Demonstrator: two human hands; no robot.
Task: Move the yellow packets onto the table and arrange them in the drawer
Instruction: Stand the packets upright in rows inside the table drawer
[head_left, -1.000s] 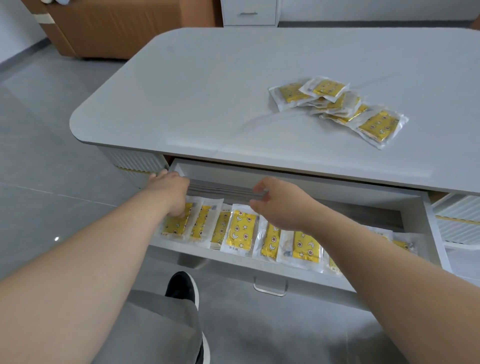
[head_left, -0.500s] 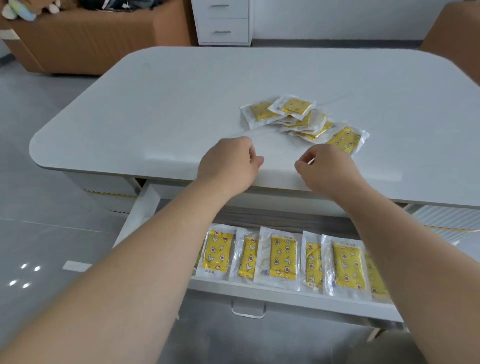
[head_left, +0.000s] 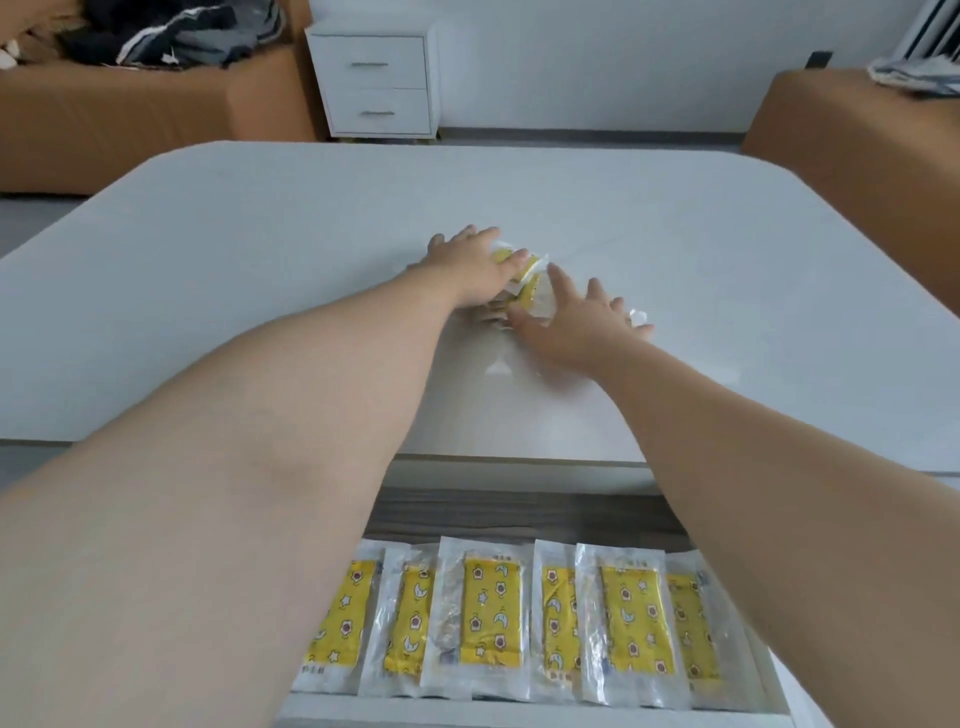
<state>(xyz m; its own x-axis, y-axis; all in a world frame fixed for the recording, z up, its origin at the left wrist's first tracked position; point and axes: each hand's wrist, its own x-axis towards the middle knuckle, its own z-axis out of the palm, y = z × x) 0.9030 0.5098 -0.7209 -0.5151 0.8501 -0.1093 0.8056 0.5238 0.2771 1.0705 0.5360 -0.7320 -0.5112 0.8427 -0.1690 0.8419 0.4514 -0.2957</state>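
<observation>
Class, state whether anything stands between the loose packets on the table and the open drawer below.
Nothing visible does. Both the left hand and right hand rest on the loose packets; the drawer is open, though a packet row fills its front.

One table (head_left: 260, 260), with one open drawer (head_left: 519, 719) below it. Two hands lie on the tabletop: one left hand (head_left: 470, 265) and one right hand (head_left: 576, 322). The row of packets (head_left: 491, 608) in the drawer shows six, each yellow in clear wrap; the arms may hide more. The pile of packets (head_left: 530, 280) under the hands is one heap, too covered to count. Behind stand one white cabinet (head_left: 376, 78) with two drawer fronts and two handles, two brown sofas (head_left: 130, 119), and one heap of clothes (head_left: 171, 36)
</observation>
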